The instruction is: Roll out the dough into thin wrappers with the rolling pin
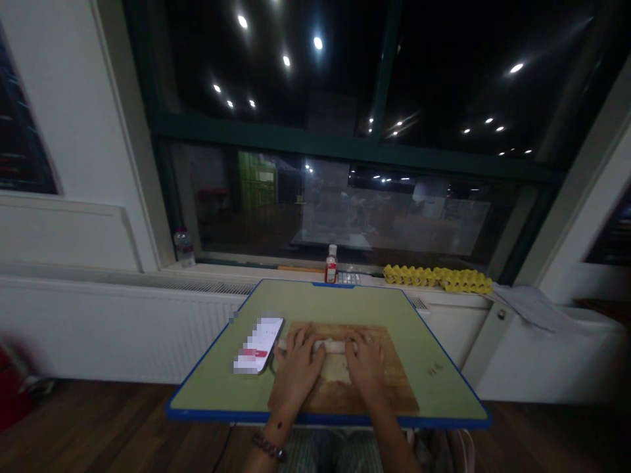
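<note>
A pale rolling pin (331, 346) lies crosswise on a wooden cutting board (394, 389). My left hand (298, 362) rests over its left part, fingers curved across the top. Over the right part, my right hand (363, 360) holds it in the same way. Between the hands, a flat sheet of pale dough (336, 369) shows just on the near side of the pin. How far the dough reaches beneath the pin and palms is hidden.
A lit smartphone (259, 345) lies left of the board on the green table (345, 301) with blue edging. On the sill behind are a small red-labelled bottle (331, 266), yellow egg cartons (436, 278) and a clear bottle (184, 248). A white radiator (123, 328) runs along the wall.
</note>
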A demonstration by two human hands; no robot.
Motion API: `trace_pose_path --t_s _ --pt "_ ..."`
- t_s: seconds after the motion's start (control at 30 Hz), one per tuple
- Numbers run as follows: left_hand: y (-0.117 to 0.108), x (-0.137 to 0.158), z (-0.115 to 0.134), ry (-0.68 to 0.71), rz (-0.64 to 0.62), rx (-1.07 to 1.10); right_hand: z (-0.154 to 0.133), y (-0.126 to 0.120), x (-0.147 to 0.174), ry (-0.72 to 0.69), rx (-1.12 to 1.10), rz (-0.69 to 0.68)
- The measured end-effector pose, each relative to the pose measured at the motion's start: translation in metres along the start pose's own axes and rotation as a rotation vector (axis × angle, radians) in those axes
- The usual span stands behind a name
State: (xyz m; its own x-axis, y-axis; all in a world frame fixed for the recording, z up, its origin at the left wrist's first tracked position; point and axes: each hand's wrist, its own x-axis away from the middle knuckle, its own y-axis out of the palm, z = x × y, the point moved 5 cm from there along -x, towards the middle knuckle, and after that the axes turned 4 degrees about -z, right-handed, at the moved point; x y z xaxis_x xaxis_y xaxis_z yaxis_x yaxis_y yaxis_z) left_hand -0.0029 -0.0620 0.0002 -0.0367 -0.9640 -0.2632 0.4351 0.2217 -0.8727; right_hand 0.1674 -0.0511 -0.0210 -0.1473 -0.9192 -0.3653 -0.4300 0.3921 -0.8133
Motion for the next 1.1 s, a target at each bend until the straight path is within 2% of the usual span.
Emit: trace_pose_path --t_s 0.07,0.17,0.23,0.33,0.4,0.5,0.57,0.67,0.77,1.1 --pt "0.002 0.000 -0.001 0.012 0.003 0.016 -0.009 0.000 0.004 -0.060 0.084 -0.018" --pt "0.003 0.001 -0.003 0.041 0.004 0.045 -0.025 0.001 0.011 -0.233 0.138 -0.060" --pt "0.002 0.003 -0.003 0.042 0.020 0.047 -0.030 -0.001 0.014 -0.276 0.164 -0.058" --pt "-0.001 0.006 -0.003 0.000 0.070 0.033 -0.031 -0.006 0.015 -0.250 0.231 -0.041" --pt "-0.003 0.007 -0.002 -0.017 0.114 0.034 -0.028 -0.011 0.013 -0.178 0.283 -0.016" --pt "-0.003 0.008 0.001 0.025 0.141 0.037 -0.019 -0.019 0.010 -0.032 0.316 0.074" --pt "-0.001 0.008 0.006 0.084 0.094 0.018 -0.016 -0.023 0.009 0.011 0.299 0.150" --pt "0.002 0.008 0.011 0.145 0.009 -0.044 -0.015 -0.024 0.009 -0.009 0.255 0.231" --pt "0.004 0.008 0.013 0.165 -0.009 -0.085 -0.015 -0.023 0.010 -0.022 0.211 0.267" --pt "0.003 0.010 0.015 0.186 -0.029 -0.067 -0.015 -0.019 0.008 -0.036 0.240 0.205"
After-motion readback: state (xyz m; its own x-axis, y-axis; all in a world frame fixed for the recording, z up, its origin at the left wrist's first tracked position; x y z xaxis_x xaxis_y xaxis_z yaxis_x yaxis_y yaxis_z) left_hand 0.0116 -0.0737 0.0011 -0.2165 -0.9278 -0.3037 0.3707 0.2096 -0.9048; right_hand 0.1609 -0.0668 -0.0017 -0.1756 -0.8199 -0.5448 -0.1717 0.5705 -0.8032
